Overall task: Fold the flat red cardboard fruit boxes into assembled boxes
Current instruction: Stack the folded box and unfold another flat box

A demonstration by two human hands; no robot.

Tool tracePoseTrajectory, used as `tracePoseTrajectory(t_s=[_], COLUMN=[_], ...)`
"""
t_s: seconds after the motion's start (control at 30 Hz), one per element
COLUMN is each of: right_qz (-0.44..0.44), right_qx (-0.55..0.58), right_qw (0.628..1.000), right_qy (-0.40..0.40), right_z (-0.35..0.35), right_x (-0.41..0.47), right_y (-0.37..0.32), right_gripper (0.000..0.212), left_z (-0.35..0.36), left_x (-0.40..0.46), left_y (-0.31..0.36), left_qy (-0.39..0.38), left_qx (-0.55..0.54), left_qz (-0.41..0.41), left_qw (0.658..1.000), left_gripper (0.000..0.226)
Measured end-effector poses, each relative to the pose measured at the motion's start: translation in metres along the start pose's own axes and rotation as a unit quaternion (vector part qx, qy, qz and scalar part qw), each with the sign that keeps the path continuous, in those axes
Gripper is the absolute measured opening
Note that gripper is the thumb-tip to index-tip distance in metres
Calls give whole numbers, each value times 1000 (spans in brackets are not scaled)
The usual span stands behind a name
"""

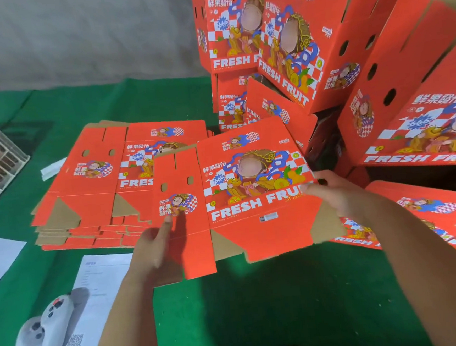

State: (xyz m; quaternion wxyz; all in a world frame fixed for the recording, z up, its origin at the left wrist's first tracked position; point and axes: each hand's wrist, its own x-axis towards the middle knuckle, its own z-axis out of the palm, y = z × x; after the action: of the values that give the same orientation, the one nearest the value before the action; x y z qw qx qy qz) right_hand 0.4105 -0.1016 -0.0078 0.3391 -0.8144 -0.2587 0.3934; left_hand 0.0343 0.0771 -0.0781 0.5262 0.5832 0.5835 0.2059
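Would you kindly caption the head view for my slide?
Both hands hold a flat red box above the green table.

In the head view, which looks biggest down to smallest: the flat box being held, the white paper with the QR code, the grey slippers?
1. Flat box
2. White paper, partly hidden
3. Grey slippers
The last two look close, so their order is unsure.

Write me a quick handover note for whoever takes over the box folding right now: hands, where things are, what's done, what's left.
Left hand grips the lower left edge of the flat box, index finger on its side panel.
Right hand holds the same box's right edge.
That box is unfolded, held above the green table.
Stack of flat boxes lies behind it on the left.
Done: assembled boxes piled at back right.
Left: open and fold the held box, then work through the stack.
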Motion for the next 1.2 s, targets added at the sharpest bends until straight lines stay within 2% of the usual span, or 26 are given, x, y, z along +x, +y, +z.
tracePoseTrajectory(t_s=[0.1,0.13,0.2,0.23,0.33,0.4,0.43,0.5,0.53,0.6,0.63,0.73,0.8,0.87,0.93,1.0,1.1,1.2], right_qz=[33,33,45,48,45,55,49,30,44,64,55,6,-37,-51,-34,-10,6,16], right_qx=[95,88,72,78,125,157,165,174,188,201,204,139,80,84,105,113,126,134], right_qw=[995,995,995,995,991,986,985,983,981,977,977,990,996,995,994,993,992,991], right_qy=[13,29,43,32,0,-17,-33,-41,-28,-17,-29,-24,7,27,26,9,-2,-1], right_z=[12,14,20,23,24,23,20,17,17,16,14,9,8,3,-7,-15,-13,-4], right_x=[4,6,10,8,9,10,10,10,14,20,20,28,34,39,40,38,38,35], right_y=[4,6,0,-2,-7,-15,-15,-22,-27,-35,-35,-33,-32,-31,-31,-29,-24,-22], right_gripper=[39,29,24,24,29,36,41,47,48,45,39,27,27,24,19,20,23,23], left_z=[-10,-15,-19,-18,-12,-11,-12,-18,-20,-17,-15,0,13,23,28,29,40,57], left_x=[12,16,17,16,11,14,15,17,16,12,10,8,3,-5,-12,-19,-30,-32], left_y=[-1,1,9,13,18,16,15,15,15,16,16,7,9,10,6,-5,-12,-12], left_qy=[75,85,39,6,-83,-87,-99,-134,-155,-176,-197,-174,-115,-62,-33,-47,-87,-116], left_qx=[55,81,101,60,-146,-178,-182,-228,-311,-439,-427,-262,-136,53,192,249,300,386], left_qz=[7,-4,-4,7,27,24,2,-38,-53,-135,-134,-70,-32,-8,19,117,220,280], left_qw=[996,993,994,998,985,980,978,964,936,871,873,947,983,997,981,960,924,871], left_gripper=[50,50,61,62,36,29,36,68,78,70,63,70,90,117,149,163,161,144])
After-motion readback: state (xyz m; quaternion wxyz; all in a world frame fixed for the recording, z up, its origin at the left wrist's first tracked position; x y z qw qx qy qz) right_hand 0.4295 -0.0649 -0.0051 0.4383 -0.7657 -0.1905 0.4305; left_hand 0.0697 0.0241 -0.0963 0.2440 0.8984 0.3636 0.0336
